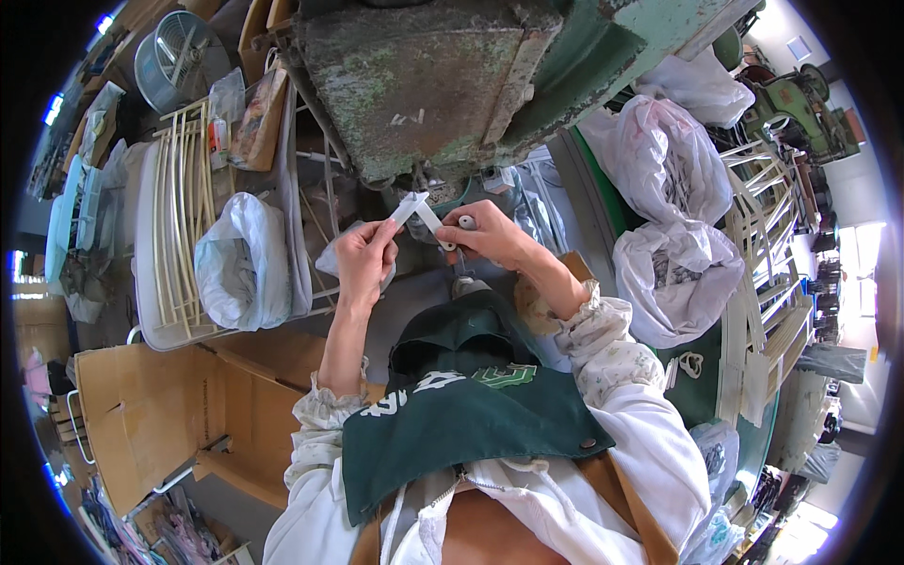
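Observation:
Below the worn green machine (414, 104), both hands are raised in front of me. My left hand (364, 256) is closed, pinching the lower end of a flat white strip (407, 208) between thumb and fingers. In my right hand (494, 235), the fingers are closed round a second white strip (427, 219), whose lower end is rounded and seems to have a small hole. The upper ends of the two strips come together in an upturned V; whether they are joined I cannot tell. A small white rounded piece (466, 222) also shows between my right fingers.
To the left, a white plastic bag (243, 268) rests by a rack of pale rods (179, 217). An open cardboard box (155, 405) stands lower left. On the right are bags of small pieces (676, 268) and more pale strips (767, 306). A metal fan (179, 58) is at far left.

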`<state>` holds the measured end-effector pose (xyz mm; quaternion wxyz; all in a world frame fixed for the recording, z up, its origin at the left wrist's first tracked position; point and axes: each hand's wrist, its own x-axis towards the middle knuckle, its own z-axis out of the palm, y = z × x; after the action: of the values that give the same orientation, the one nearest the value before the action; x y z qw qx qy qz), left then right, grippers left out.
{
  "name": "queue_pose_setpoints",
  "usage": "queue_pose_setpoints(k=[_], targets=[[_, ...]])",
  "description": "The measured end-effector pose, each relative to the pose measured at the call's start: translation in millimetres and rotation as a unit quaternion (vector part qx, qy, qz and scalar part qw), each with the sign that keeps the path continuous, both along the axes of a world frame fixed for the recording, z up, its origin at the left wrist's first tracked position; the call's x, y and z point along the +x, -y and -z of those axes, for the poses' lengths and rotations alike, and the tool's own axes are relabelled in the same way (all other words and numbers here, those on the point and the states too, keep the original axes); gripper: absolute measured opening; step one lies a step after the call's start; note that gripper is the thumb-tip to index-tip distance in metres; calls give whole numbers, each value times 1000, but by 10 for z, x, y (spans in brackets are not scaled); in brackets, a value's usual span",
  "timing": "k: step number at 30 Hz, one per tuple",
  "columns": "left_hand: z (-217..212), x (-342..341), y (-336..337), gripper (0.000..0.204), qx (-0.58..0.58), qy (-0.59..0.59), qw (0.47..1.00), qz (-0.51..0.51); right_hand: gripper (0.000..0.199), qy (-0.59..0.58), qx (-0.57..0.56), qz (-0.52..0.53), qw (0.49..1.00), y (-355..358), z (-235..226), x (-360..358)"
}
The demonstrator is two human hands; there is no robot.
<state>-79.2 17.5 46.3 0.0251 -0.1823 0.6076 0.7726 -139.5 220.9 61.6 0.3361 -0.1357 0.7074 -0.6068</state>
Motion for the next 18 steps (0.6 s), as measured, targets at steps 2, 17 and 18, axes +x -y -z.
queue_pose_setpoints(k=[2,17,18], targets=[[42,-2,-4,22,16,-5,1000,-5,21,1,-1,0,1000,-12,-7,12],[-225,9,111,24,-21,-35,996,79,24,-88,-16,31,995,-103,-218,88],[-162,108,205,33,-32,-51,994,89,25,-72,-38,69,994,-196,-231,88]])
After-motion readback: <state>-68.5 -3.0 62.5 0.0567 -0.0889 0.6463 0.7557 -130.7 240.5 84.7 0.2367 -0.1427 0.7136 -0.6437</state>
